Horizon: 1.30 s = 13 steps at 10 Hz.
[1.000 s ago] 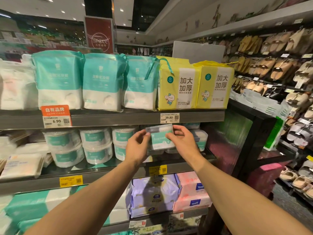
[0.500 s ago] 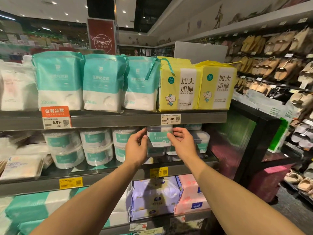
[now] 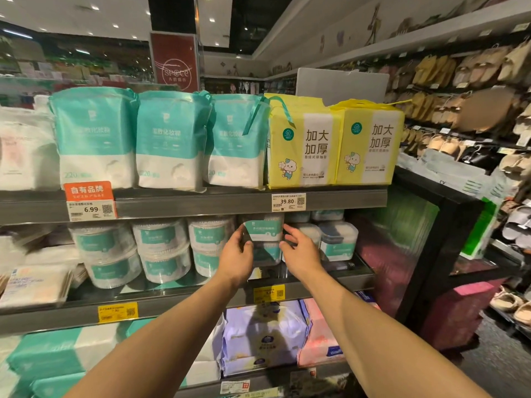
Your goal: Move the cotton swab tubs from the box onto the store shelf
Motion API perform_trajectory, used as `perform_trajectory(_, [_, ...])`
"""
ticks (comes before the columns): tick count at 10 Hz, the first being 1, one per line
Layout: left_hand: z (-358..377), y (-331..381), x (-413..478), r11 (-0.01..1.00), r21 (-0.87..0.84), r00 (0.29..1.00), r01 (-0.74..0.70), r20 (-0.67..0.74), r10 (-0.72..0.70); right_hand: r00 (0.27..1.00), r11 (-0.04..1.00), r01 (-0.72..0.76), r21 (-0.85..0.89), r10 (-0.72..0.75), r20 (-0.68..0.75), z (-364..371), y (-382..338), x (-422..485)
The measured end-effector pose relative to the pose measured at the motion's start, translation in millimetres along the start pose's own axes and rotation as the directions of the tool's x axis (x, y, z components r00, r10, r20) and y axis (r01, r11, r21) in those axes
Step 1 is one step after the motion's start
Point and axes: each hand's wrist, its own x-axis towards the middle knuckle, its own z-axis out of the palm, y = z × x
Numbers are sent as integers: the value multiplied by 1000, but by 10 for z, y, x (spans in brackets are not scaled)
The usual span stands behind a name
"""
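A clear rectangular cotton swab tub [image 3: 263, 229] with a teal label sits on top of a matching tub [image 3: 266, 253] on the middle store shelf [image 3: 186, 301], just under the upper shelf's edge. My left hand [image 3: 235, 255] grips its left side. My right hand [image 3: 300, 249] holds its right side with the fingertips. More rectangular tubs [image 3: 337, 239] stand to the right, and round swab tubs [image 3: 161, 239] are stacked to the left. The box is out of view.
The upper shelf [image 3: 201, 203] carries teal cotton pad bags [image 3: 169, 139] and yellow packs [image 3: 301, 142]. Tissue packs [image 3: 261, 337] fill the shelf below. A black display frame [image 3: 448, 225] and racks of slippers [image 3: 474, 70] stand to the right.
Both hands have carried the tub up and deeper into the shelf. It went from tilted in front of the stack to level on top of the lower tub.
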Motion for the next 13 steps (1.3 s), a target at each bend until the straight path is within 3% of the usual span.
perform_trajectory(5, [71, -85, 55, 996, -39, 996, 81, 31, -80, 992, 983, -94, -158, 106, 71, 95, 11, 129])
perform_trajectory(9, [-20, -11, -12, 991, -25, 990, 128, 54, -127, 971, 967, -230, 105, 221, 95, 129, -51, 74])
perform_trajectory(10, [-31, 112, -62, 991, -8, 990, 132, 58, -132, 967, 961, -255, 106, 251, 50, 99, -81, 55])
perform_trajectory(12, [-104, 359, -165, 991, 121, 997, 53, -61, -46, 957, 965, -228, 128, 246, -155, -52, -222, -114])
perform_trajectory(13, [-171, 489, -90, 995, 98, 1000, 12, -21, -10, 954, 981, -179, 76, 192, -228, -191, -284, -208])
